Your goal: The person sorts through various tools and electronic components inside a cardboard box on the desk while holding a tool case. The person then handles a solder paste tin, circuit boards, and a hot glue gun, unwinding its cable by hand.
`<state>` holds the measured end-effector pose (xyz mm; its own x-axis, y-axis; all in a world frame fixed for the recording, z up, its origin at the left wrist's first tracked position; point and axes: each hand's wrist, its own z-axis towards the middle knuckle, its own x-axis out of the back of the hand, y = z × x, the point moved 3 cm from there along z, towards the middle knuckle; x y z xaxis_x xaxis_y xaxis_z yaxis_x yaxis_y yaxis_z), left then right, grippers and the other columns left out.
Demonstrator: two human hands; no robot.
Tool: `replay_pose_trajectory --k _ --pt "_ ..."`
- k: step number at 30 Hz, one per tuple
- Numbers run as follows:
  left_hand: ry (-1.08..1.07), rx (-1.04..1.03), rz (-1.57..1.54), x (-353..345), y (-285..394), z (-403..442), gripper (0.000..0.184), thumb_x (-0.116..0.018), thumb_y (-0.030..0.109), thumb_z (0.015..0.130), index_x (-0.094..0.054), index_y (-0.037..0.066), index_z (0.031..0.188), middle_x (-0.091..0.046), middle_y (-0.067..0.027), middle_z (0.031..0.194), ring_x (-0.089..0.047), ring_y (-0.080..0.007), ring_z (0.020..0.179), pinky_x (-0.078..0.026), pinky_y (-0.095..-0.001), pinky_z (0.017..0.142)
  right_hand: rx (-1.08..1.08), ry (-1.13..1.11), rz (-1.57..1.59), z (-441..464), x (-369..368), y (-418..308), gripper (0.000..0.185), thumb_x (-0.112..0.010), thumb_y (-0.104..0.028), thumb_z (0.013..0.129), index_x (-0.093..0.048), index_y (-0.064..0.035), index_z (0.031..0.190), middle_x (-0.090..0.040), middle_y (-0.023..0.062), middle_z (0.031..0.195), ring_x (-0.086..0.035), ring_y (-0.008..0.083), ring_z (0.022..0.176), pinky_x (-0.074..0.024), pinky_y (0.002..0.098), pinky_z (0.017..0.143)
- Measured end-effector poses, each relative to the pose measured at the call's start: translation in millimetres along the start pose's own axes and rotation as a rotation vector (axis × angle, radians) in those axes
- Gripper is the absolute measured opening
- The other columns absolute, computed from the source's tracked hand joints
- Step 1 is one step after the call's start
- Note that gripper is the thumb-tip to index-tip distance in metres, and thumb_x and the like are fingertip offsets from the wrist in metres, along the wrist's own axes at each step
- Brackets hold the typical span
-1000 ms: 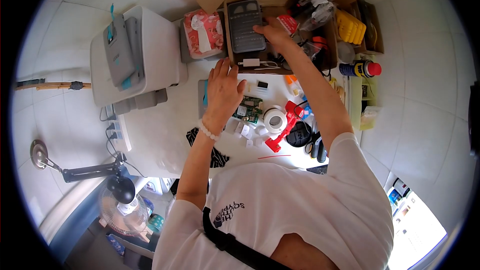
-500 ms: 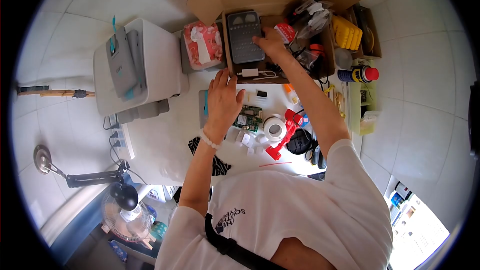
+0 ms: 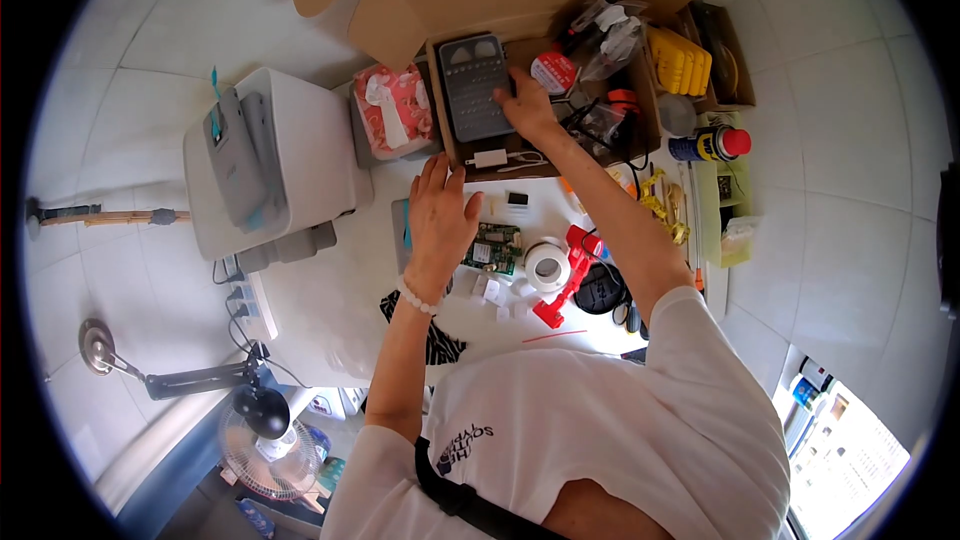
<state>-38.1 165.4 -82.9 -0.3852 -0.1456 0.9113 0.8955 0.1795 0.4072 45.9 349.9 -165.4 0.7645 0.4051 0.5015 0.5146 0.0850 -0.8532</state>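
A dark grey flat case [image 3: 475, 88] with rows of small marks lies in the left part of an open cardboard box [image 3: 500, 174]. At the case's right edge is my right hand [image 3: 527, 108], thumb touching it and index finger apart; the other fingers are partly hidden. My left hand [image 3: 440, 220] lies palm down with fingers stretched, fingertips by the box's front left corner. Inside the box, a white adapter with a cable [image 3: 490, 158] lies in front of the case, and a round red and white item [image 3: 553, 71] is right of my right hand.
On the white table are a green circuit board [image 3: 493, 248], a white ring-shaped part [image 3: 547, 267], a red tool [image 3: 568, 285] and a black round cap [image 3: 599, 288]. A spray can [image 3: 710, 144] stands right; a tissue pack [image 3: 395, 110] and a white bin [image 3: 300, 150] are left.
The view has shifted slightly. My right thumb and index finger have spread apart at the case's edge. The case remains in the box, and my left hand stays by the box's front corner.
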Motion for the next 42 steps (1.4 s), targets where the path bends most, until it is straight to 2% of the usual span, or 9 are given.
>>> replay_pose_trajectory --k 5,21,26,30,35,36,38,40,42 --pt "-0.018 0.009 0.009 -3.3 -1.2 0.6 0.038 -0.068 0.014 0.075 -0.060 -0.004 0.107 -0.053 -0.0215 0.122 -0.046 -0.0364 0.117 -0.038 -0.0423 0.097 0.050 -0.038 0.068 -3.9 0.2 3.6 0.044 -0.057 -0.010 0.083 -0.045 0.0044 0.123 -0.055 0.0305 0.110 -0.052 0.0439 0.105 -0.0432 0.0431 0.088" --pt "0.000 0.023 -0.007 -4.6 -0.5 -0.5 0.038 -0.068 0.012 0.073 -0.060 -0.006 0.106 -0.053 -0.0219 0.120 -0.046 -0.0355 0.117 -0.037 -0.0426 0.097 0.047 -0.072 0.110 -5.2 2.1 3.8 0.048 -0.057 -0.005 0.081 -0.043 0.0038 0.126 -0.058 0.0279 0.108 -0.053 0.0417 0.106 -0.0428 0.0412 0.089" --pt "-0.034 0.035 -0.023 -1.8 1.3 -0.4 0.039 -0.067 0.013 0.074 -0.059 -0.005 0.107 -0.051 -0.0222 0.123 -0.045 -0.0355 0.118 -0.037 -0.0427 0.098 0.082 0.025 -0.129 -5.5 -12.7 0.4 0.041 -0.053 -0.002 0.080 -0.041 0.0038 0.119 -0.059 0.0272 0.098 -0.056 0.0421 0.098 -0.0451 0.0449 0.083" --pt "-0.060 0.050 -0.015 -1.0 5.2 -3.8 0.043 -0.067 0.013 0.075 -0.056 -0.004 0.112 -0.047 -0.0234 0.127 -0.044 -0.0363 0.119 -0.037 -0.0427 0.098 0.070 0.033 -0.083 -10.4 -5.5 -7.0 0.038 -0.054 -0.003 0.079 -0.042 0.0034 0.114 -0.058 0.0285 0.098 -0.057 0.0437 0.093 -0.0463 0.0451 0.080" --pt "-0.008 0.061 -0.012 8.1 9.4 -14.8 0.045 -0.068 0.013 0.075 -0.054 -0.004 0.114 -0.045 -0.0246 0.129 -0.042 -0.0373 0.121 -0.037 -0.0428 0.099 0.128 0.074 -0.276 -31.4 11.3 -27.4 0.023 -0.058 -0.008 0.079 -0.051 0.0019 0.098 -0.059 0.0259 0.095 -0.060 0.0416 0.088 -0.0498 0.0472 0.074" --pt "0.003 0.067 -0.041 12.3 9.2 -17.8 0.044 -0.067 0.013 0.075 -0.054 -0.004 0.114 -0.044 -0.0247 0.130 -0.041 -0.0376 0.122 -0.037 -0.0428 0.099 0.090 0.031 -0.279 -33.3 24.3 -33.9 0.023 -0.060 -0.009 0.076 -0.057 -0.0029 0.098 -0.060 0.0237 0.097 -0.058 0.0426 0.089 -0.0488 0.0474 0.074" --pt "0.017 0.089 -0.077 19.7 10.0 -24.7 0.043 -0.067 0.013 0.076 -0.055 -0.004 0.113 -0.044 -0.0247 0.131 -0.041 -0.0379 0.122 -0.037 -0.0427 0.099 0.135 0.114 -0.405 -31.0 49.3 -36.8 0.018 -0.060 -0.007 0.075 -0.059 -0.0041 0.092 -0.061 0.0225 0.094 -0.059 0.0406 0.088 -0.0498 0.0478 0.070" --pt "0.049 0.024 -0.118 28.1 16.1 -35.1 0.040 -0.067 0.012 0.076 -0.056 -0.003 0.112 -0.043 -0.0224 0.132 -0.045 -0.0378 0.118 -0.040 -0.0401 0.096 0.219 0.116 -0.651 -20.5 72.1 -38.6 0.026 -0.058 -0.002 0.074 -0.061 -0.0059 0.100 -0.061 0.0196 0.098 -0.059 0.0384 0.090 -0.0499 0.0460 0.072" --pt "0.017 0.044 -0.170 31.2 22.2 -47.7 0.039 -0.067 0.010 0.077 -0.056 -0.004 0.112 -0.044 -0.0219 0.132 -0.045 -0.0380 0.118 -0.041 -0.0401 0.095 0.312 -0.028 -0.635 -5.4 81.8 -26.0 0.033 -0.055 0.003 0.073 -0.061 -0.0079 0.104 -0.060 0.0154 0.106 -0.058 0.0383 0.094 -0.0493 0.0442 0.077"
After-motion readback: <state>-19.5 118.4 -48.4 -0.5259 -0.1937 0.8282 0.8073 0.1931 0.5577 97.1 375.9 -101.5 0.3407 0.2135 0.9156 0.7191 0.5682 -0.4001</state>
